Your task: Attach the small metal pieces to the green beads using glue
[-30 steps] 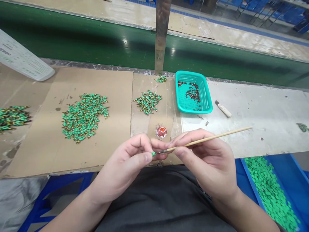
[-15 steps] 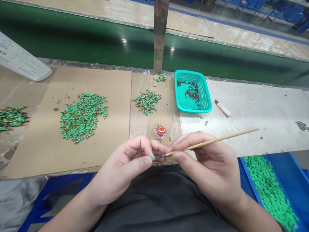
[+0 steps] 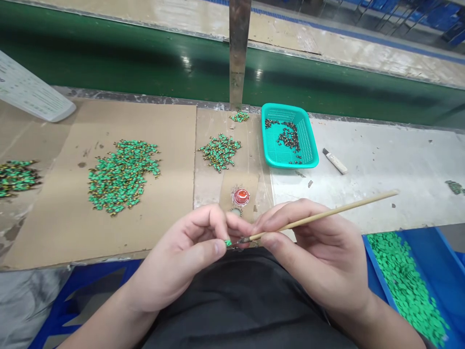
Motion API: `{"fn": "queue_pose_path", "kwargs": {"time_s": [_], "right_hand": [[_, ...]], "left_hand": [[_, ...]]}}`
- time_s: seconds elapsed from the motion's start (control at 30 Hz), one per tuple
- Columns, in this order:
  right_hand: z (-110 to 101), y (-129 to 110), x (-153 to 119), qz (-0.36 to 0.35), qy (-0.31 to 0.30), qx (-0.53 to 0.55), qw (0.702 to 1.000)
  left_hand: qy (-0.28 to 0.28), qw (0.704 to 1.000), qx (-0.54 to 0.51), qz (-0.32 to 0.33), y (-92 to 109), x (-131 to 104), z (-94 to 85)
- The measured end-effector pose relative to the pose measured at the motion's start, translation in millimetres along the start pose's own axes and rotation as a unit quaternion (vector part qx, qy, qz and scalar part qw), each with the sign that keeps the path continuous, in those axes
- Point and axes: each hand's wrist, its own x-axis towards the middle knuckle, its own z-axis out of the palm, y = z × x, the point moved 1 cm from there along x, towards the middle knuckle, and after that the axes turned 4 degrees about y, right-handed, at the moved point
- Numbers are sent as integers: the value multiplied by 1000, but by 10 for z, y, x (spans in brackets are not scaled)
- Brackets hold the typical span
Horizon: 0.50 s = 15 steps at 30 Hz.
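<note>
Between thumb and forefinger my left hand (image 3: 189, 257) pinches a tiny green piece (image 3: 228, 243), mostly hidden by the fingertips. My right hand (image 3: 316, 247) is closed round a thin paintbrush (image 3: 327, 213) with a light wooden handle that slants up to the right. The brush's fine dark tip is at the green piece or very close to it; contact is too small to make out. Just beyond the hands, a red blob of paint in a small round holder (image 3: 241, 196) rests on cardboard, with a pale round thing (image 3: 236, 212) beside it.
Small green-and-dark pieces lie in a large pile (image 3: 123, 177), a middle pile (image 3: 220, 152) and other heaps. A turquoise basket (image 3: 267, 145) holds dark bits. A box cutter (image 3: 334, 161) lies right of it. Blue bins (image 3: 428, 261) with green pieces stand lower right; a metal post (image 3: 238, 58) rises behind.
The brush tip and the green piece have shifted slightly down and left, and the piece looks turned. My right hand has moved a little to the right. Both hands keep their grips.
</note>
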Motion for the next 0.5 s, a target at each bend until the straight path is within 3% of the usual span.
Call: {"fn": "queue_pose_path", "kwargs": {"time_s": [0.5], "right_hand": [[-4,10,-10,-11,-2,-15,1000]], "left_hand": [[1,1000,-7,-6,31,-28,42]]}}
